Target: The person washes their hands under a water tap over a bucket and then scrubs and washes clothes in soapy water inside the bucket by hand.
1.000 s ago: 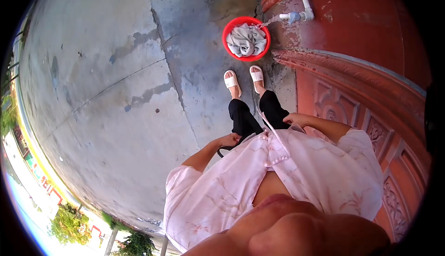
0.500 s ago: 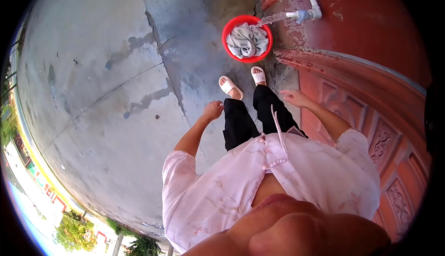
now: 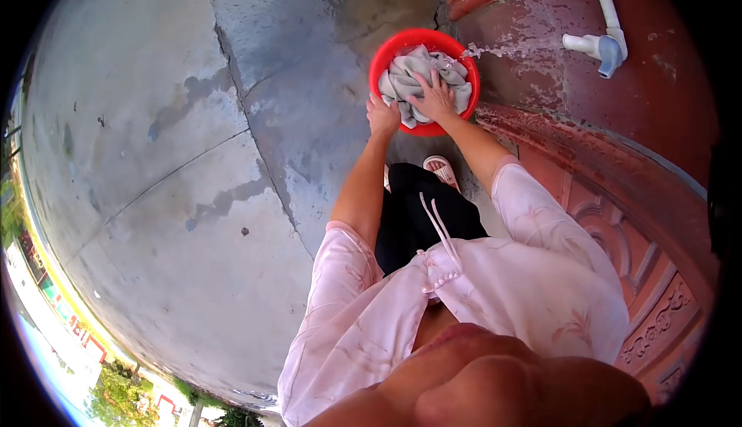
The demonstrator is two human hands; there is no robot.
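A red basin point(image 3: 376, 62) stands on the wet ground with crumpled grey cloth point(image 3: 413, 64) inside it. My left hand point(image 3: 383, 116) is at the basin's near left edge, its fingers bent over the rim; the fingertips partly blend with the cloth. On top of the cloth lies my right hand point(image 3: 434, 101), fingers spread and pressed flat, holding nothing. A stream of water point(image 3: 510, 48) runs between the white tap point(image 3: 583, 44) and the basin's right side.
The tap's blue-grey handle point(image 3: 610, 56) and white pipe point(image 3: 607, 2) are on the red wall at upper right. A carved reddish door point(image 3: 618, 249) runs along my right. Cracked concrete point(image 3: 170, 172) extends left. My sandal point(image 3: 441, 170) is close to the basin.
Both my hands have reached forward from beside my legs to the basin, the left to its rim and the right onto the cloth. My body bends lower, and the basin looks nearer.
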